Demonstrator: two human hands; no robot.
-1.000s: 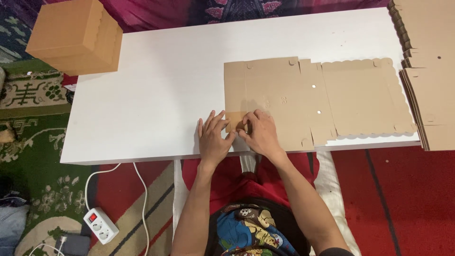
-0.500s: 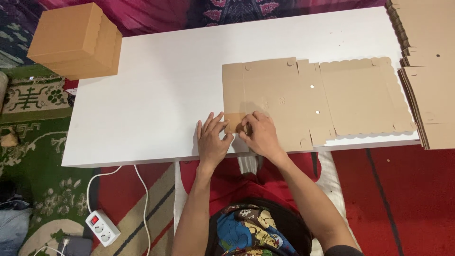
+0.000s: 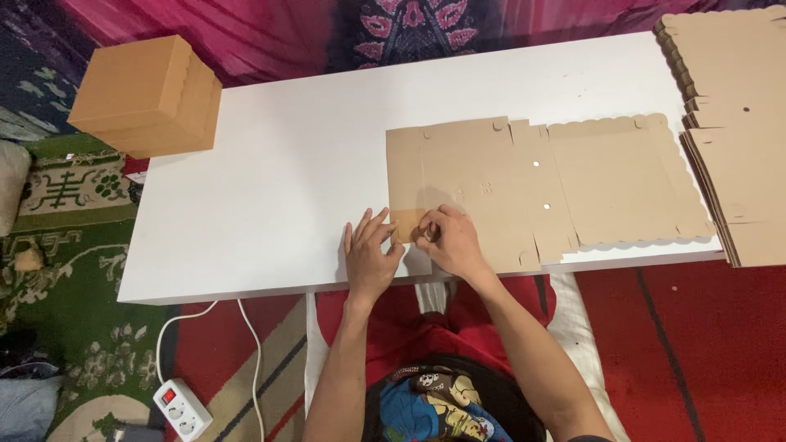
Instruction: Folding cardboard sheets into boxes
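Observation:
A flat, die-cut cardboard box blank [image 3: 524, 184] with scalloped edges lies on the white table [image 3: 286, 172], reaching to its near edge. Both hands work at its near left corner. My left hand [image 3: 370, 255] lies flat on the table with its fingers spread, fingertips touching a small folded flap [image 3: 407, 223]. My right hand [image 3: 453, 240] presses down on the blank just right of that flap, with its fingers curled around the flap's edge.
A folded brown cardboard box [image 3: 147, 94] stands at the table's far left corner. A stack of flat cardboard blanks [image 3: 737, 123] fills the right end. A white power strip [image 3: 182, 408] and cable lie on the patterned carpet below.
Both hands stay at the same flap with only small finger shifts. The view has drifted slightly.

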